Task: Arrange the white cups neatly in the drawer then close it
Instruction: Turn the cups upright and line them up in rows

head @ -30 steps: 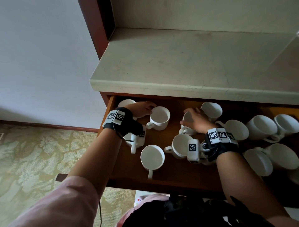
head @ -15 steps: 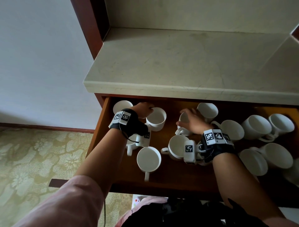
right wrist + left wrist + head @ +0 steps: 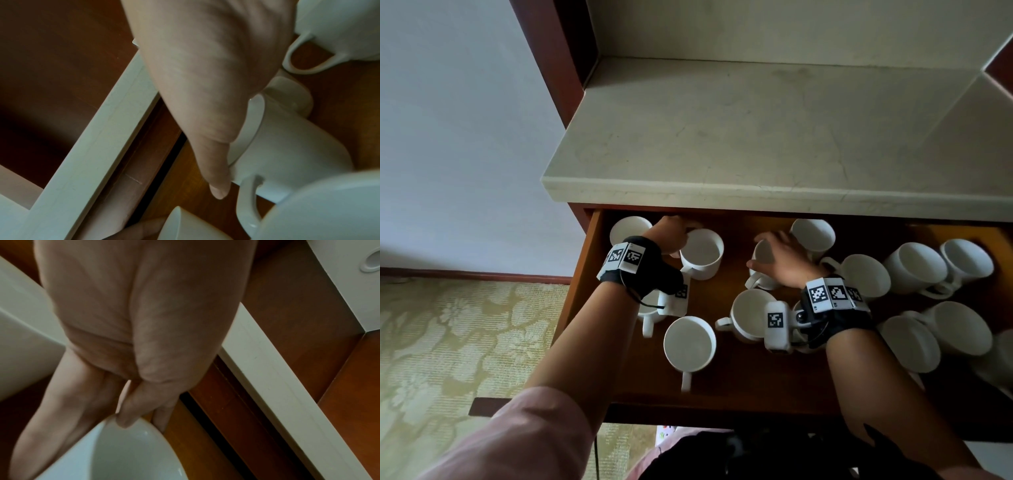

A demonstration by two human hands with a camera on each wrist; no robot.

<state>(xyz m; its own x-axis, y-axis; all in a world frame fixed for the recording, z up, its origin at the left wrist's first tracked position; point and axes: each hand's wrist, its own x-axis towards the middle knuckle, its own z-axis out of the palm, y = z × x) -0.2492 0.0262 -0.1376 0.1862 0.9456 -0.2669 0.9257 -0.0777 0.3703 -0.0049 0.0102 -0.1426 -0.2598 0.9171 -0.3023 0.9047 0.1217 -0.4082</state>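
About a dozen glossy white ceramic cups with loop handles lie scattered across the floor of an open reddish-brown wooden drawer (image 3: 722, 401), handles pointing every way. At the back left, the left hand (image 3: 671, 236) pinches the rim of one upright cup (image 3: 702, 253), fingertips (image 3: 125, 420) curled over its edge. Nearer the middle, the right hand (image 3: 780, 263) lies over the mouth of a second cup (image 3: 762, 274), thumb down its side and fingers round it. A pale stone desk (image 3: 774, 137) overhangs the drawer; patterned green carpet (image 3: 448, 342) lies to the left. The cups look rigid, smooth, possibly slippery and breakable if knocked together; the rim or handle seems the safest hold.
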